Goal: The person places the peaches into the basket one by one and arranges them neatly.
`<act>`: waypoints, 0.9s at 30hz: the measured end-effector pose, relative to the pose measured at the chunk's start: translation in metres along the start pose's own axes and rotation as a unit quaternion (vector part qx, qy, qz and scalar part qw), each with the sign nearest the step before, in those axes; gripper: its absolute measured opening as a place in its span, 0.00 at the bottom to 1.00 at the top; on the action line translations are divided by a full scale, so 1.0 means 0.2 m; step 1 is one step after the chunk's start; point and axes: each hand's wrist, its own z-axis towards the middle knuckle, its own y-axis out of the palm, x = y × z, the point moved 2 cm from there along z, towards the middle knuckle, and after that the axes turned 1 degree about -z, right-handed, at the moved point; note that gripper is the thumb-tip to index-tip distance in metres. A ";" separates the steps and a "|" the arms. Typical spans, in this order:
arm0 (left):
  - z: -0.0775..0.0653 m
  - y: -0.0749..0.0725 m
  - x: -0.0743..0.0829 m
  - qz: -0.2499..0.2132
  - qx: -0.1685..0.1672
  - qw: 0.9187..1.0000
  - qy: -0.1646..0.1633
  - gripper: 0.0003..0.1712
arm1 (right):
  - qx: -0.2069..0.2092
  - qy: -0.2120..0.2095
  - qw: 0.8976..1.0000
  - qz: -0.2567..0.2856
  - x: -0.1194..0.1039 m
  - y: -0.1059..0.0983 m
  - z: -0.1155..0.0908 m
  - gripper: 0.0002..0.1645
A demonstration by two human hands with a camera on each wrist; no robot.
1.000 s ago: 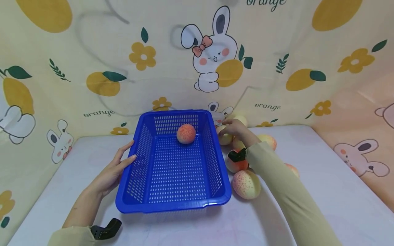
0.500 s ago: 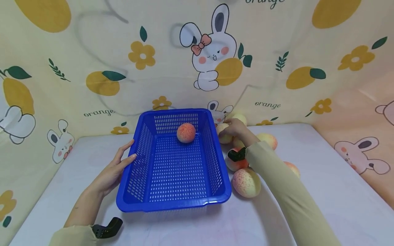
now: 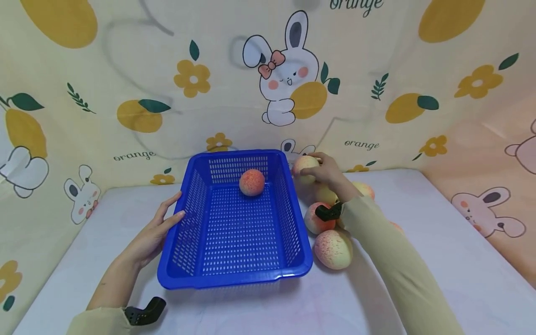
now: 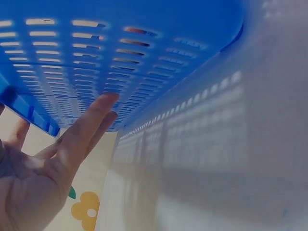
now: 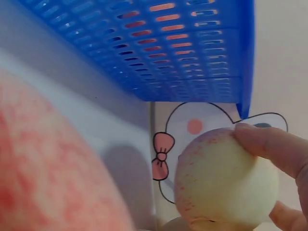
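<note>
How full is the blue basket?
Nearly empty: the blue basket holds one reddish fruit near its far end; the remaining floor is bare. The right hand holds a pale fruit outside.

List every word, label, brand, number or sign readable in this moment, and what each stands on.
"orange": backdrop, lower left.
"orange": backdrop, lower right.
"orange": backdrop, top, partly cut off by the picture's edge.
No lettering shows on the basket or fruit.

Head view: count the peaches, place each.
7 visible: one peach in the basket, one in the right hand, one below it, two nearer beside the basket, two partly behind the sleeve; more may be hidden.
</note>
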 end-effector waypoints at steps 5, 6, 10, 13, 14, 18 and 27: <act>0.00 0.00 0.00 0.001 -0.002 1.000 0.000 0.38 | 0.019 0.000 0.999 0.028 -0.04 -0.03 -0.02 0.45; 0.00 0.00 0.00 0.002 -0.001 1.000 -0.001 0.38 | 0.022 -0.002 0.999 0.033 -0.05 -0.04 -0.02 0.44; 0.00 0.00 0.00 0.001 0.004 1.000 -0.004 0.38 | 0.038 -0.003 0.998 0.059 -0.09 -0.04 -0.02 0.44; 0.00 0.00 0.00 0.001 0.005 1.000 -0.004 0.38 | 0.044 0.001 0.996 0.074 -0.13 -0.04 -0.04 0.44; 0.00 0.00 0.00 0.001 0.005 1.000 -0.004 0.38 | 0.045 0.002 0.996 0.080 -0.15 -0.04 -0.04 0.44; 0.00 0.00 0.00 -0.005 0.002 1.000 -0.003 0.38 | 0.037 0.003 0.993 0.112 -0.22 -0.02 -0.05 0.45; 0.00 0.00 -0.01 -0.009 0.003 1.000 -0.008 0.38 | 0.025 0.003 0.988 0.151 -0.35 0.07 -0.07 0.47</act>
